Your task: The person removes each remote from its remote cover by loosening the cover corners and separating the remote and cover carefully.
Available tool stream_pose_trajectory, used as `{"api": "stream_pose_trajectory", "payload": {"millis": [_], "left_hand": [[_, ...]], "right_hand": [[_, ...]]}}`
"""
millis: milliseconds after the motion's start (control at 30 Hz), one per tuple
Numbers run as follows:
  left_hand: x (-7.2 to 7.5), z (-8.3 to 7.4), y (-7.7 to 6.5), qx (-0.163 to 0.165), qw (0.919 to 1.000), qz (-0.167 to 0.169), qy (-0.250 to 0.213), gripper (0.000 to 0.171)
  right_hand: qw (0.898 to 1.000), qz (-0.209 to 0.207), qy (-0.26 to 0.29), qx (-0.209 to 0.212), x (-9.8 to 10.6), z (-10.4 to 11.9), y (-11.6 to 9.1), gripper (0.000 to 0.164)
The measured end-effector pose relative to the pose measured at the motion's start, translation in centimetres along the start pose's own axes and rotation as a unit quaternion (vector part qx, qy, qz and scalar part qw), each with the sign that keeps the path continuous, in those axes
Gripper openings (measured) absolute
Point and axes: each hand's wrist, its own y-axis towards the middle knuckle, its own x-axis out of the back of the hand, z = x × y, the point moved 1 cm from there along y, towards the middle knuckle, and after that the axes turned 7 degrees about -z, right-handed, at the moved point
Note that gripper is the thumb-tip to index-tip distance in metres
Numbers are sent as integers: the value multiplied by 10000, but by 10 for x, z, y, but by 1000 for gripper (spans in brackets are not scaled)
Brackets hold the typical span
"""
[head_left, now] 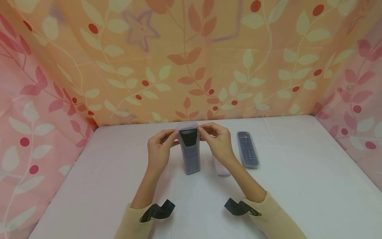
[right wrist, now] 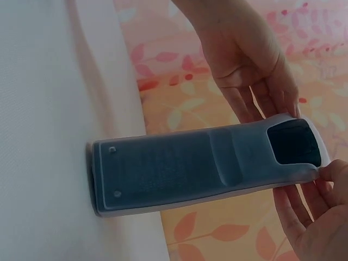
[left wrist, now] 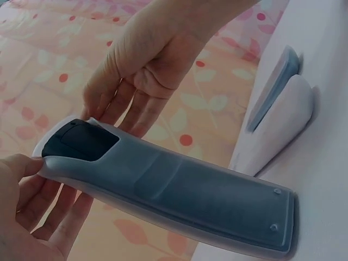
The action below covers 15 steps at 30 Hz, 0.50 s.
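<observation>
A dark remote control (head_left: 189,137) stands tilted up on one end, its back toward me, inside a translucent silicone cover (head_left: 191,158). Through the cover's opening near the top, the black back of the remote shows bare. My left hand (head_left: 159,150) pinches the left edge of the cover beside that opening. On the opposite edge, my right hand (head_left: 220,143) pinches the cover between thumb and fingers. The lower end of the covered remote (right wrist: 152,171) meets the white tabletop in the right wrist view. The buttons' side is hidden.
To the right lies a second dark remote (head_left: 247,149) in a clear cover, buttons up. A white remote (head_left: 221,168) lies partly hidden under my right forearm. The white table (head_left: 119,186) ends at a floral cloth backdrop (head_left: 191,66), with cloth on both sides.
</observation>
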Motion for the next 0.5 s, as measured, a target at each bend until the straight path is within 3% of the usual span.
{"api": "stream_pose_trajectory", "payload": {"millis": [500], "left_hand": [[1, -1, 1, 462, 9989, 60, -102, 16]], "right_hand": [[9998, 29, 117, -166, -1, -1, 1, 16]]}}
